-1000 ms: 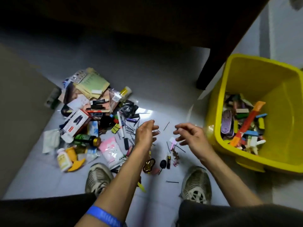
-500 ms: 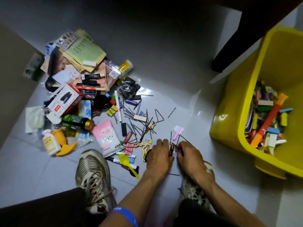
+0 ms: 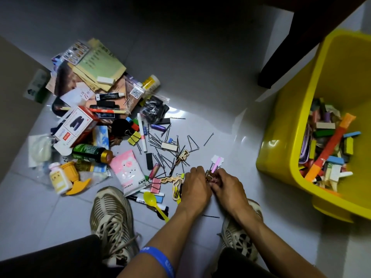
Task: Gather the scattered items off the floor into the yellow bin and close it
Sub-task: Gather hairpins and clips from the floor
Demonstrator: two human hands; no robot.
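Head view: both hands pinch small clips.

Place: I read this as a room in a home, seen at floor level.
Floor: pale glossy tiles.
Furniture: dark wooden leg standing on the tiles.
Clutter: household odds and ends, such as hairpins, medicine bottle, tissue pack, binder clips.
Storage: yellow bin holding small bits.
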